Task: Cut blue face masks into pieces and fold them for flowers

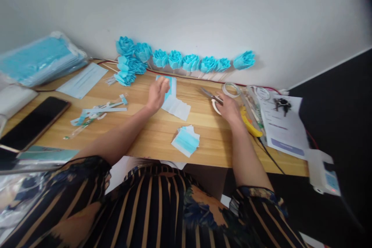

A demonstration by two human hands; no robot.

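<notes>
Head: left hand curled over blue sheet, grip unclear; right hand around scissors.

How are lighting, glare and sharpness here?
Head view: diffuse light on the wall, faint shadow beside the rightmost blue flower, glare on the wrapped mask pack, dark top right corner, small print on the sheet under the keys unreadably soft.

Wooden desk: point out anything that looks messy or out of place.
The loose strips lie in a crisscross jumble between the phone and the left hand, messier than the small pile of blue-and-white pieces near the front edge. No spill shows.
</notes>
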